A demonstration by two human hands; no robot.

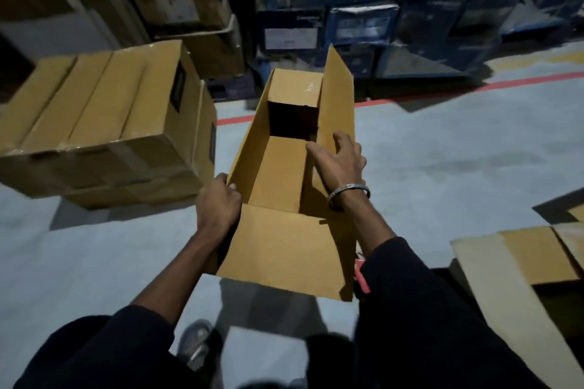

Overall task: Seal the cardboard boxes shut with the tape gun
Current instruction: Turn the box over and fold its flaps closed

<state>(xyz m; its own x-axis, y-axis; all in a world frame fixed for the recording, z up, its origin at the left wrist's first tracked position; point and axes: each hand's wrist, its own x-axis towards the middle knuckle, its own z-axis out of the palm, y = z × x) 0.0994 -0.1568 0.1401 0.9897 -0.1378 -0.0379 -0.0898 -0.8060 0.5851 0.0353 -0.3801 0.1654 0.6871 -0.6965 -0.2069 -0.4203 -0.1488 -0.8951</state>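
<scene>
— How much room is there?
— Bare grey floor (458,151) lies right of the open box (284,246); one stack of sealed boxes (104,123) sits close on its left.
— Flaps?
— All four up or out.
— The hands?
— Left hand (218,205) closed on the left flap's edge; right hand (341,158) spread flat against the right flap, fingers (316,148) holding nothing. One red tool (361,276) peeks beside the right sleeve.
</scene>
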